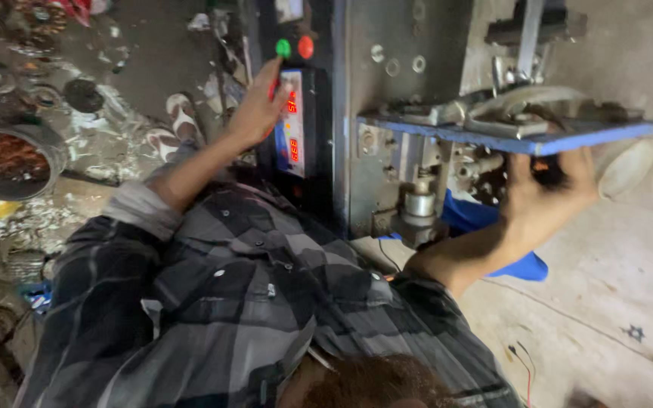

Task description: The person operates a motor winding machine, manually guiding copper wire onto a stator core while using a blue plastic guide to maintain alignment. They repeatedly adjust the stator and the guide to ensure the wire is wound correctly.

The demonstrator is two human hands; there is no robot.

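My left hand (257,106) reaches up to a black control panel (293,113) with red digit displays. Its fingers are spread, and the fingertips touch the panel just below a green button (283,47) and a red button (306,47). My right hand (546,198) is under the blue plate (568,140) of a grey metal machine (387,91). Its fingers curl around a dark part (550,172) beneath that plate, and what the part is I cannot tell. Curved metal pieces (515,106) lie on top of the plate. My checked shirt fills the lower frame.
A metal bowl (10,160) of reddish-brown pieces stands at the left among metal scraps on the floor. My feet in white sandals (179,113) rest near them. A pale round dish (629,168) sits right of the machine, a blue sheet (519,266) below it, and thin wires (524,366) lie on the concrete.
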